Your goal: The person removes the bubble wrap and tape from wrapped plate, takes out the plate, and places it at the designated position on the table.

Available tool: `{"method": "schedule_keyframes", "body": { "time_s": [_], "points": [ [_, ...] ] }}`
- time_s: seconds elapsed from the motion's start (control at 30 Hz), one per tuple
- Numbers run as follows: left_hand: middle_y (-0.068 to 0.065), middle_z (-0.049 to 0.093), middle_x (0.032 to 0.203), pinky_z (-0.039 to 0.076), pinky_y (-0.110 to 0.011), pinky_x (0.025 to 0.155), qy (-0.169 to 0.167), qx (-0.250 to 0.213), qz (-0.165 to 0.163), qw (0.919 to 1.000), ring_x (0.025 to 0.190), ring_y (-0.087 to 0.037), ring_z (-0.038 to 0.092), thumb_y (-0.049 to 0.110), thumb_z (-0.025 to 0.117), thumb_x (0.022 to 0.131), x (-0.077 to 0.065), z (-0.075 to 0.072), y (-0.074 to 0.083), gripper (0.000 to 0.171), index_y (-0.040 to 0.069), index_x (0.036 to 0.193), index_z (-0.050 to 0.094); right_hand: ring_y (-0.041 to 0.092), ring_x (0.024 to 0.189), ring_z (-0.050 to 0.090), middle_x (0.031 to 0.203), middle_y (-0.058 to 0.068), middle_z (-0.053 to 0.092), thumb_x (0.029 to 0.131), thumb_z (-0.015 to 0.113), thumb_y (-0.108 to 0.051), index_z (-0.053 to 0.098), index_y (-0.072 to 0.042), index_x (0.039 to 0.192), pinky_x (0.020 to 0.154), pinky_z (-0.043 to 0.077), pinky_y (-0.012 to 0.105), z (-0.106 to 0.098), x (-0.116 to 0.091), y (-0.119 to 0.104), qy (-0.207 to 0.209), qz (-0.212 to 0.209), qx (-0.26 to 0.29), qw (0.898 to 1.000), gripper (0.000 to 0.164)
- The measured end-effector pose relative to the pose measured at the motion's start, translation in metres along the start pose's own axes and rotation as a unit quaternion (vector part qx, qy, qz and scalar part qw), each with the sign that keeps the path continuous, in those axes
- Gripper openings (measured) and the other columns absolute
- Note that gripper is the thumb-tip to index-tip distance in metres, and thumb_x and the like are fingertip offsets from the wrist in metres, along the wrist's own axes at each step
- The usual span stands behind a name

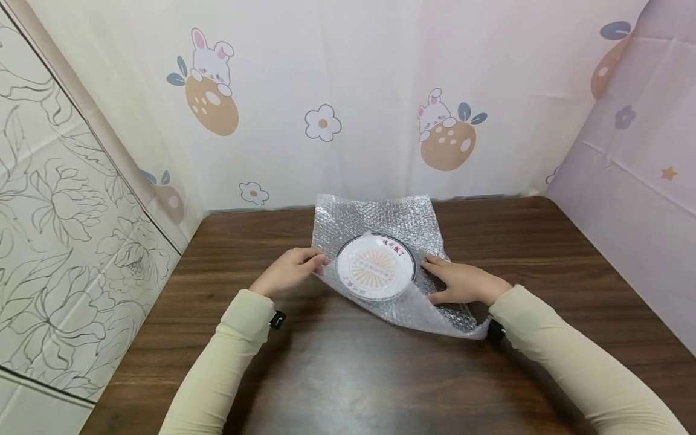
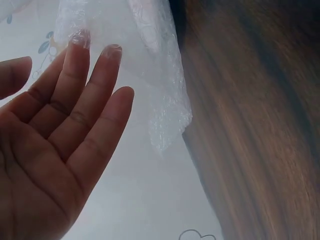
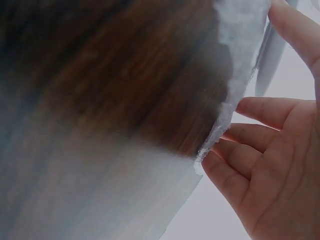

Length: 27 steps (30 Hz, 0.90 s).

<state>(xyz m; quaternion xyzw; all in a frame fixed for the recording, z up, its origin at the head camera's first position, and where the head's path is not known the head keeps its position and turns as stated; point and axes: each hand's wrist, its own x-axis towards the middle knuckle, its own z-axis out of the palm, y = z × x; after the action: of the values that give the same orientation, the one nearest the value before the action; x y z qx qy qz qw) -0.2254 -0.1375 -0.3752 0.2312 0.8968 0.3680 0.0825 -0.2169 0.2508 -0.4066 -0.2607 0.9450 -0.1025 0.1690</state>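
Observation:
A round white plate (image 1: 375,266) with a dark rim, a sunburst pattern and red characters lies on a sheet of bubble wrap (image 1: 375,214). The sheet's near part is folded over the plate's front and lower right, and one corner sticks out toward the right wrist. At the sheet's left edge, my left hand (image 1: 290,270) touches the wrap; the left wrist view shows its fingers (image 2: 95,107) nearly straight and the thumb apart. My right hand (image 1: 464,283) rests on the wrap just right of the plate, its fingers (image 3: 265,112) extended and spread against the sheet.
A dark wood-grain table (image 1: 337,386) carries the wrap and plate. Behind it hangs a pale curtain (image 1: 370,157) printed with rabbits and flowers, which continues along the right side. On the left stands a white panel (image 1: 70,211) with line-drawn flowers.

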Motion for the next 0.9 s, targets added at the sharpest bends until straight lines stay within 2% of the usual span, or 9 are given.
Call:
{"method": "schedule_keyframes", "body": {
  "time_s": [0.2, 0.33, 0.47, 0.67, 0.8, 0.9],
  "points": [
    [0.002, 0.070, 0.087, 0.050, -0.033, 0.082, -0.014, 0.016, -0.001, 0.9998, 0.088, -0.017, 0.063, 0.029, 0.052, 0.102, -0.006, -0.002, -0.003, 0.027, 0.015, 0.093, 0.073, 0.046, 0.142, 0.032, 0.160, 0.026, 0.020, 0.087, 0.067, -0.054, 0.033, 0.001, 0.151, 0.109, 0.036, 0.058, 0.001, 0.000, 0.001, 0.011, -0.002, -0.005, 1.000, 0.091],
    [0.004, 0.071, 0.088, 0.050, -0.031, 0.080, -0.038, -0.002, -0.008, 0.9992, 0.088, -0.019, 0.063, 0.033, 0.054, 0.100, -0.008, -0.004, -0.006, 0.027, 0.018, 0.091, 0.075, 0.046, 0.142, 0.032, 0.160, 0.026, 0.020, 0.086, 0.066, -0.056, 0.032, 0.001, 0.151, 0.109, 0.036, 0.058, 0.000, -0.001, 0.000, 0.011, -0.003, -0.002, 1.000, 0.093],
    [0.005, 0.072, 0.094, 0.051, -0.033, 0.084, -0.057, -0.031, -0.005, 0.9979, 0.094, -0.020, 0.065, 0.033, 0.055, 0.100, -0.009, -0.005, -0.009, 0.026, 0.020, 0.092, 0.076, 0.046, 0.143, 0.030, 0.160, 0.026, 0.020, 0.086, 0.066, -0.058, 0.032, 0.000, 0.152, 0.110, 0.035, 0.059, 0.000, 0.000, 0.000, 0.009, -0.002, 0.003, 1.000, 0.094],
    [0.006, 0.074, 0.103, 0.050, -0.036, 0.096, -0.077, -0.073, 0.013, 0.9943, 0.103, -0.011, 0.065, 0.036, 0.056, 0.100, -0.010, -0.008, -0.012, 0.025, 0.021, 0.100, 0.076, 0.046, 0.144, 0.027, 0.161, 0.025, 0.018, 0.086, 0.066, -0.058, 0.030, -0.001, 0.153, 0.110, 0.034, 0.059, -0.001, 0.000, -0.001, 0.001, 0.005, 0.014, 1.000, 0.096],
    [0.005, 0.074, 0.104, 0.049, -0.036, 0.096, -0.085, -0.083, 0.020, 0.9927, 0.103, -0.011, 0.064, 0.037, 0.056, 0.100, -0.012, -0.010, -0.012, 0.027, 0.020, 0.097, 0.076, 0.046, 0.144, 0.028, 0.160, 0.026, 0.018, 0.085, 0.066, -0.058, 0.030, 0.000, 0.152, 0.110, 0.034, 0.059, -0.001, 0.000, -0.002, 0.000, 0.007, 0.012, 1.000, 0.096],
    [0.004, 0.073, 0.100, 0.048, -0.034, 0.092, -0.088, -0.081, 0.021, 0.9926, 0.101, -0.018, 0.063, 0.036, 0.055, 0.100, -0.012, -0.011, -0.010, 0.029, 0.018, 0.089, 0.075, 0.047, 0.143, 0.029, 0.160, 0.027, 0.018, 0.085, 0.067, -0.058, 0.031, 0.000, 0.152, 0.110, 0.035, 0.059, -0.001, 0.000, -0.001, 0.003, 0.008, 0.009, 1.000, 0.096]
  ]
}}
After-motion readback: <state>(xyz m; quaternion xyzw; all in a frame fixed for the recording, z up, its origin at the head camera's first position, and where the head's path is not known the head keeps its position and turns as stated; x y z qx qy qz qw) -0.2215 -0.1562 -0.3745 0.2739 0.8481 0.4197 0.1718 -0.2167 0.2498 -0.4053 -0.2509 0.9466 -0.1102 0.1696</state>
